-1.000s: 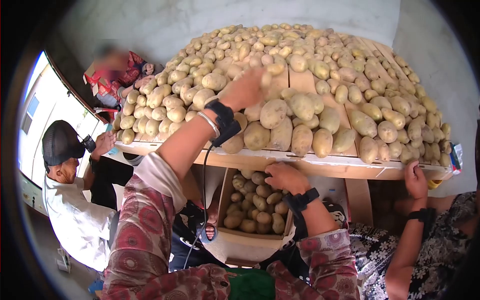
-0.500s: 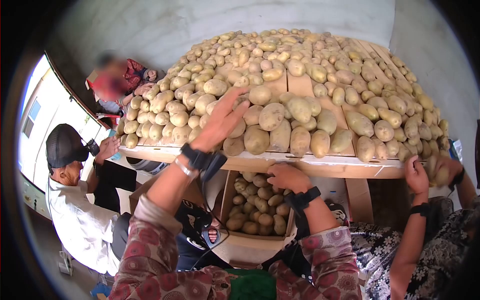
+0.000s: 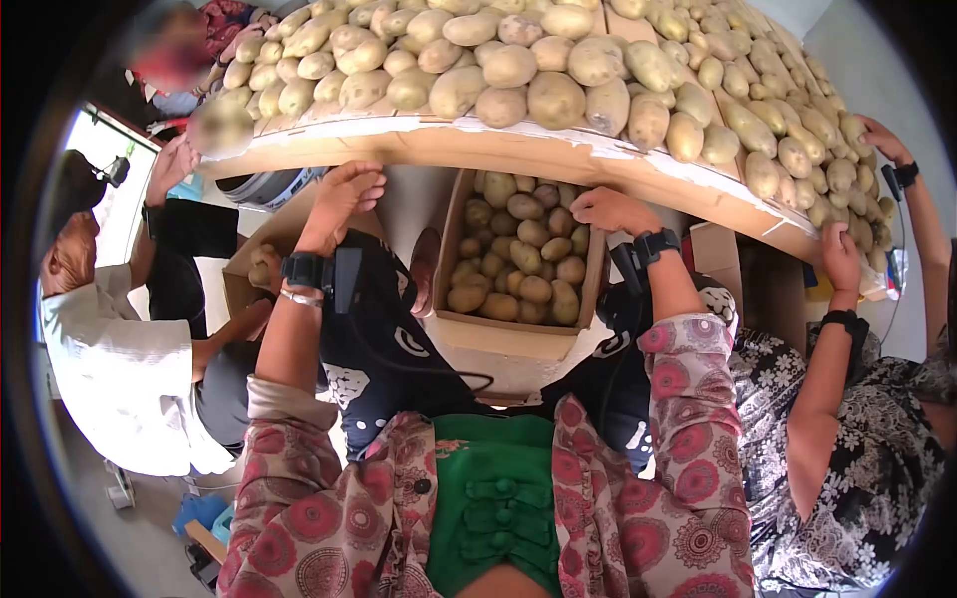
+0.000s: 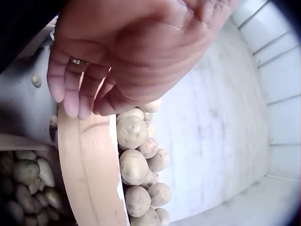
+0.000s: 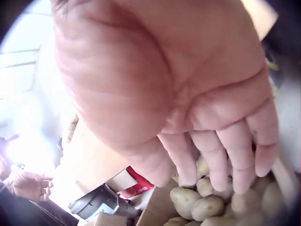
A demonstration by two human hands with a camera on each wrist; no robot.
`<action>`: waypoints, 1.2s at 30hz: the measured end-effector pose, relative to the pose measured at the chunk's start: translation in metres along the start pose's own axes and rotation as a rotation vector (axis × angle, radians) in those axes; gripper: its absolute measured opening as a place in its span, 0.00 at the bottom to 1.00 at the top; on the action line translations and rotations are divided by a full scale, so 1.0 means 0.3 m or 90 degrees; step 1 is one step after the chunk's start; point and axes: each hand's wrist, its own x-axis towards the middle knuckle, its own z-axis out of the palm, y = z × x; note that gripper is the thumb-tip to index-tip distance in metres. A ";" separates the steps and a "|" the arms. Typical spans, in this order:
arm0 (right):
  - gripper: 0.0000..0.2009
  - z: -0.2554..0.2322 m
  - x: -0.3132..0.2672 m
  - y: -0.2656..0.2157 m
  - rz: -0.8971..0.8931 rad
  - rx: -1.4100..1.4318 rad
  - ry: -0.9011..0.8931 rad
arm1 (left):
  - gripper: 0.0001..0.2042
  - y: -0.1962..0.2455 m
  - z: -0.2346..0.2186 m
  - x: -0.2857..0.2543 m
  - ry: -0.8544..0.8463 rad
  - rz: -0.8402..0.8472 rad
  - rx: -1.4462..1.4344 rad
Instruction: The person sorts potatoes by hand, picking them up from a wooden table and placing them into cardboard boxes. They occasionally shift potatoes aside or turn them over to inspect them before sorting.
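Relaxed fingers on my left hand point(image 3: 344, 202) hold nothing beside the wooden front edge point(image 3: 419, 145) of the potato-covered table; whether they touch it is unclear. The left wrist view has that hand point(image 4: 136, 52) palm in sight, with the board point(image 4: 89, 160) and potatoes point(image 4: 134, 167) beyond. My right hand point(image 3: 613, 211) is at the upper right corner of a cardboard box point(image 3: 508, 337) holding potatoes point(image 3: 528, 232). In the right wrist view its empty palm point(image 5: 164, 80) faces the camera, fingers loosely extended over boxed potatoes point(image 5: 207, 207).
A person in a white shirt point(image 3: 130, 369) sits at the left, beside another box point(image 3: 244, 284) and a bucket point(image 3: 269, 186). Another person's hand point(image 3: 842, 259) is at the table's right edge. A person in red point(image 3: 224, 25) is at the upper left.
The head view has tilted down, so the table appears higher. My left hand has come back from the potatoes on top to the front edge. My right hand remains near the box.
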 end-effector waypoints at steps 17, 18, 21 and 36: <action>0.23 0.644 0.029 0.038 0.276 -0.324 -0.044 | 0.13 -0.006 -0.010 -0.064 -0.153 0.049 0.014; 0.24 0.618 0.025 0.019 0.275 -0.311 -0.064 | 0.13 -0.001 -0.019 -0.067 -0.129 0.046 0.025; 0.27 0.528 0.012 -0.012 0.266 -0.184 -0.132 | 0.14 -0.004 -0.024 -0.055 -0.145 0.044 0.033; 0.32 -0.200 -0.373 -0.246 -0.097 0.432 0.516 | 0.14 0.000 -0.035 -0.100 -0.116 0.025 0.035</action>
